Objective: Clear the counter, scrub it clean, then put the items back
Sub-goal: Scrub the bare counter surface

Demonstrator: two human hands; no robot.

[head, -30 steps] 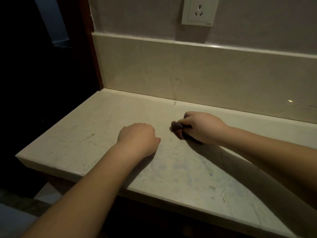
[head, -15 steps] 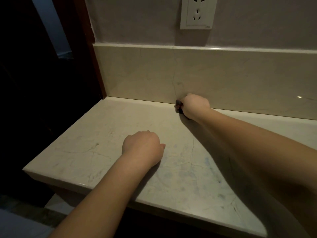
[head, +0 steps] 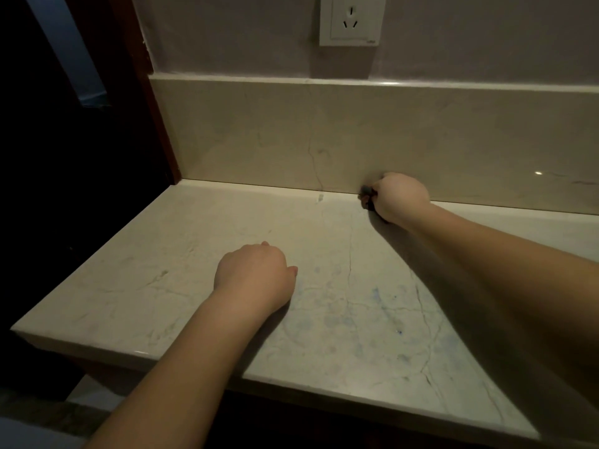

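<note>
Both forearms are bare to the frame edge, and both hands (head: 403,196) wear nothing.

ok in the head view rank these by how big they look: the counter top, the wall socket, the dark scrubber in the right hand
1. counter top, by far the largest.
2. wall socket, cut off by the top edge.
3. dark scrubber, smallest, though the right hand hides most of it, so its full size is unsure.

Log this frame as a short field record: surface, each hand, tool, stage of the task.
surface: marble counter, faint bluish smudges near the front right
right hand: right hand grips a small dark scrubber at the seam with the backsplash
left hand: left hand rests on the counter, fingers curled, holding nothing
background: wall socket
stage: scrubbing; no items on the counter in view
</note>
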